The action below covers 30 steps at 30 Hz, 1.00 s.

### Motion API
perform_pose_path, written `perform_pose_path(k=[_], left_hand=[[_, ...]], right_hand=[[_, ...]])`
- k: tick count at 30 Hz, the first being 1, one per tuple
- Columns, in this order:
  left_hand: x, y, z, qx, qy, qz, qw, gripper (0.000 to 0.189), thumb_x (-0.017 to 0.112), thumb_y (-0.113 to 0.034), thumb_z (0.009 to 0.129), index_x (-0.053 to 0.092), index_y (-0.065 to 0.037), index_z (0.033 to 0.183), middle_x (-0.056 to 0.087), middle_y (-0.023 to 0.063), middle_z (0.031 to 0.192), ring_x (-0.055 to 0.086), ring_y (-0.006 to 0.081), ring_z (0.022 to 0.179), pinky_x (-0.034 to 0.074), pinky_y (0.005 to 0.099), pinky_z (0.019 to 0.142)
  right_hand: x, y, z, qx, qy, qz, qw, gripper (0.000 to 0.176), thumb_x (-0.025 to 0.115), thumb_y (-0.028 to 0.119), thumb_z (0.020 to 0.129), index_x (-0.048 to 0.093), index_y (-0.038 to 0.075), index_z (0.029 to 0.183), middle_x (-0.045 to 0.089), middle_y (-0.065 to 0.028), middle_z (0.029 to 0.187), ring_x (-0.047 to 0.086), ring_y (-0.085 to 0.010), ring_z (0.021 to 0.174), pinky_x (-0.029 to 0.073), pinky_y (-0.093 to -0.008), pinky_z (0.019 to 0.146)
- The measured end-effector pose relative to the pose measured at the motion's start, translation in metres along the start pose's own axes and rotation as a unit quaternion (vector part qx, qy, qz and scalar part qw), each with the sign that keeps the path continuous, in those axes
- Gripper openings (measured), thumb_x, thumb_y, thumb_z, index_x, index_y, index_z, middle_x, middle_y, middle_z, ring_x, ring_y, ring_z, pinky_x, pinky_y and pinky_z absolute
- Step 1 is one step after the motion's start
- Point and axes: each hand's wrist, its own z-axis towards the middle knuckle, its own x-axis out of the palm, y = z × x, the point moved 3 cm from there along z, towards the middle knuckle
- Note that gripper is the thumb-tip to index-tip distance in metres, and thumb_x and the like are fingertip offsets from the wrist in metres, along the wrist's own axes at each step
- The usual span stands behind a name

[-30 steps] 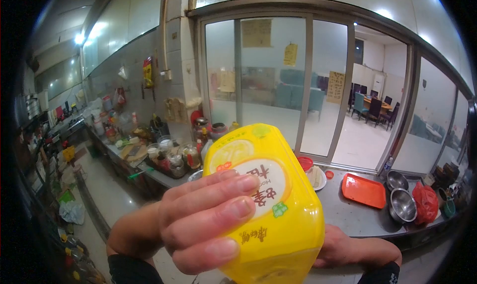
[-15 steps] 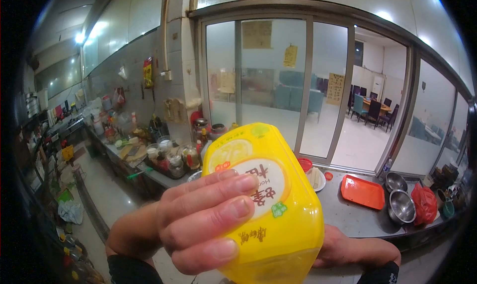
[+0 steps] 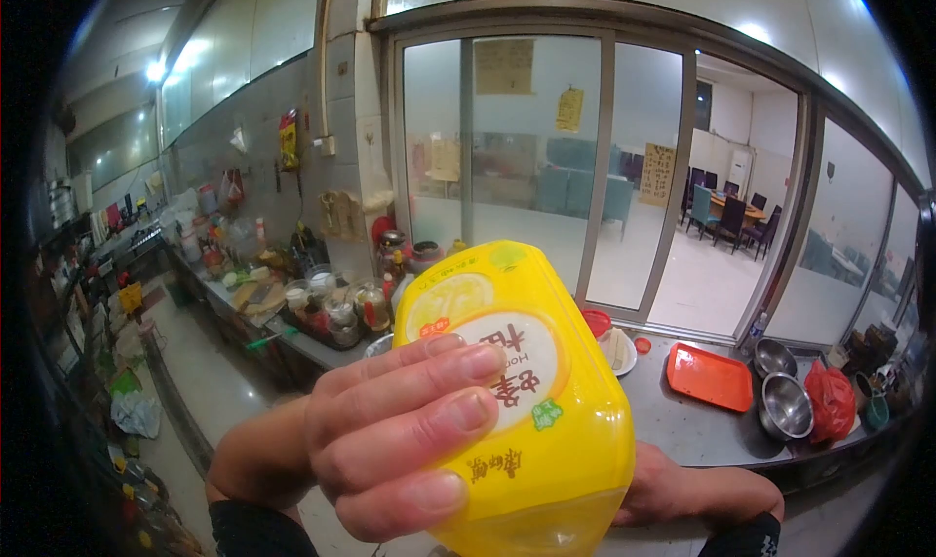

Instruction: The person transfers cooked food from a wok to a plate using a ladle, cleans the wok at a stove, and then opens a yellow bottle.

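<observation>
A large yellow drink bottle point(image 3: 570, 430) is close in front of me, tilted, its printed label facing me and its clear part toward the bottom of the view. My left hand point(image 3: 400, 425) is closed on it, several fingers lying across the label. My right hand point(image 3: 651, 484) reaches behind the bottle's right side and presses against it; its fingers are mostly hidden by the bottle. The cap is not visible.
A metal counter point(image 3: 697, 440) carries an orange tray point(image 3: 710, 377), steel bowls point(image 3: 786, 407), a red plastic bag point(image 3: 831, 401) and a white plate point(image 3: 624, 360). Jars point(image 3: 341, 313) crowd the left counter. Beyond are sliding glass doors point(image 3: 531, 206).
The bottle has tilted very slightly, and my hands keep their places on it. The view has shifted a little.
</observation>
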Motion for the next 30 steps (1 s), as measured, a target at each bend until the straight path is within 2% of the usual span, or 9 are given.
perform_pose_path(k=[4, 14, 16, 19, 30], left_hand=[[-0.003, 0.001, 0.001, 0.0, 0.021, 0.0, 1.0, 0.059, 0.078, -0.011, 0.072, 0.04, -0.006, 0.118, 0.059, 0.0155, 0.107, 0.066, 0.0275, 0.095, 0.057, 0.0337, 0.08], [0.002, 0.005, -0.003, 0.002, -0.011, 0.002, 1.0, 0.059, 0.077, -0.011, 0.073, 0.039, -0.006, 0.117, 0.059, 0.0156, 0.107, 0.065, 0.028, 0.095, 0.057, 0.0341, 0.081], [-0.001, 0.006, 0.0, -0.002, 0.016, 0.0, 1.0, 0.059, 0.077, -0.011, 0.073, 0.039, -0.006, 0.117, 0.059, 0.0154, 0.107, 0.065, 0.0277, 0.095, 0.057, 0.0339, 0.081], [0.003, 0.008, -0.004, 0.008, -0.009, 0.006, 1.0, 0.058, 0.077, -0.011, 0.073, 0.039, -0.007, 0.117, 0.059, 0.015, 0.107, 0.065, 0.0275, 0.095, 0.057, 0.0339, 0.081], [0.0, 0.011, -0.006, 0.013, 0.012, -0.005, 1.0, 0.056, 0.076, -0.01, 0.074, 0.039, -0.006, 0.116, 0.059, 0.0155, 0.107, 0.066, 0.0287, 0.094, 0.057, 0.0349, 0.08]], right_hand=[[0.0, -0.001, 0.001, 0.0, -0.004, 0.003, 1.0, 0.04, 0.069, 0.008, 0.076, 0.053, 0.007, 0.114, 0.054, -0.013, 0.114, 0.057, -0.0291, 0.102, 0.049, -0.0355, 0.088], [0.004, -0.01, 0.003, -0.003, -0.007, 0.005, 1.0, 0.039, 0.068, 0.009, 0.077, 0.054, 0.007, 0.113, 0.055, -0.0126, 0.112, 0.059, -0.0284, 0.1, 0.05, -0.0352, 0.086], [0.004, -0.011, 0.003, -0.004, -0.009, 0.006, 1.0, 0.038, 0.068, 0.009, 0.077, 0.054, 0.007, 0.113, 0.055, -0.0125, 0.112, 0.059, -0.0283, 0.099, 0.05, -0.035, 0.085], [0.004, -0.011, 0.004, 0.001, -0.007, 0.012, 1.0, 0.037, 0.067, 0.009, 0.078, 0.053, 0.007, 0.113, 0.055, -0.0127, 0.113, 0.059, -0.0284, 0.1, 0.05, -0.0346, 0.086], [0.002, -0.01, 0.005, -0.009, -0.007, 0.008, 1.0, 0.039, 0.066, 0.008, 0.08, 0.053, 0.007, 0.116, 0.054, -0.0133, 0.113, 0.058, -0.0283, 0.101, 0.05, -0.0342, 0.087]])
